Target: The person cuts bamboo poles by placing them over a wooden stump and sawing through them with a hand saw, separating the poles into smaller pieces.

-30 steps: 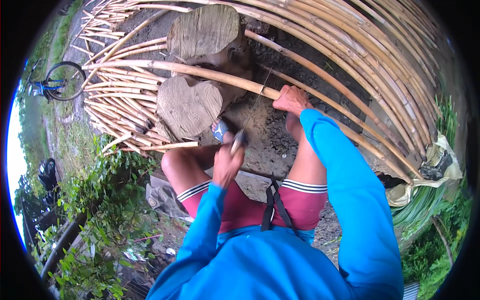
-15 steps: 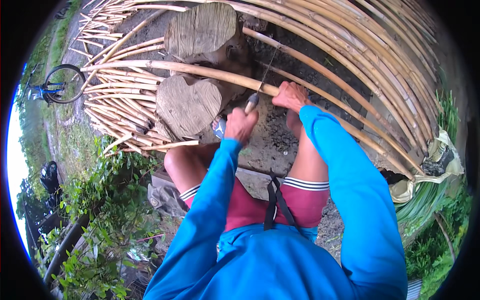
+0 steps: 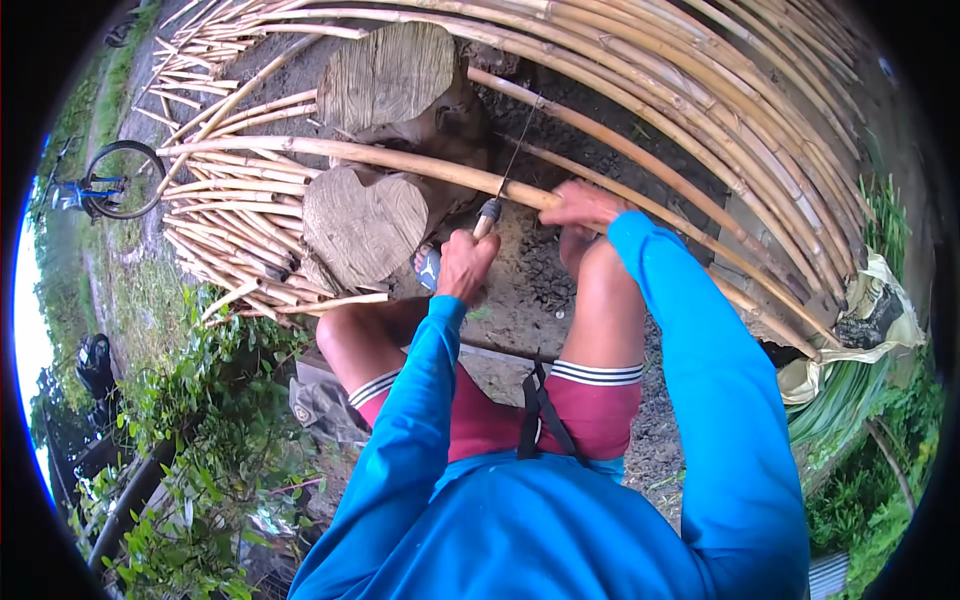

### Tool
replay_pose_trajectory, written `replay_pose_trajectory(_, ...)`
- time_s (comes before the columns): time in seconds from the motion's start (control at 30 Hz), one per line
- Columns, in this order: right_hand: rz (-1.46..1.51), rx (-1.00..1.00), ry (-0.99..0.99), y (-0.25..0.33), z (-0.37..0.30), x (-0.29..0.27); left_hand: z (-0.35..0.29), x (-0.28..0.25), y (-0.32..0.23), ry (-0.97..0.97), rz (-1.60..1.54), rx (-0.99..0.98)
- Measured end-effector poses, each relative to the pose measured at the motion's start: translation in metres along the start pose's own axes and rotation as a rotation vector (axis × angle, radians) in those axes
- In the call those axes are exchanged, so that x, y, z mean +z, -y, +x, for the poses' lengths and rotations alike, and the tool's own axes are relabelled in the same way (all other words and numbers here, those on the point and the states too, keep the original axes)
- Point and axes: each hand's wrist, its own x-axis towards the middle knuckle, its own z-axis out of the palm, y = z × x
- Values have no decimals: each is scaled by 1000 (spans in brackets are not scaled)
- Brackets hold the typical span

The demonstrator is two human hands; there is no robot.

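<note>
My left hand is closed around the handle of a long thin-bladed tool, with a dark collar where the blade starts. The blade, seen nearly edge-on, crosses a long bamboo pole and points away from me. I cannot tell whether it is a knife or a saw. Just right of the blade, my right hand is wrapped around the same pole. Leftward, the pole passes over the gap between two cut wooden stumps, the nearer stump and the farther stump.
Many cut bamboo pieces lie piled left of the stumps. Long bamboo poles stretch across the far right, some ending near a pale sack. Leafy plants grow at the near left; a bicycle wheel stands beyond.
The whole view has shifted slightly left and down. My right hand now sits a little farther from the blade along the pole. Both hands keep their holds.
</note>
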Motion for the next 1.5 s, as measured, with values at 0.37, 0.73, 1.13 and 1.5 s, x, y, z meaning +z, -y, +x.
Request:
replay_pose_trajectory(0.37,-226,82,-247,-77,-23,49,-20,25,20,-18,-114,44)
replay_pose_trajectory(0.73,-362,170,-271,-26,-12,42,-22,15,77,-55,134,298)
replay_pose_trajectory(1.13,-239,356,-246,-30,-20,35,-31,1,45,184,127,77)
replay_pose_trajectory(1.5,-297,412,-223,-29,-26,37,-66,-6,63,8,-11,68)
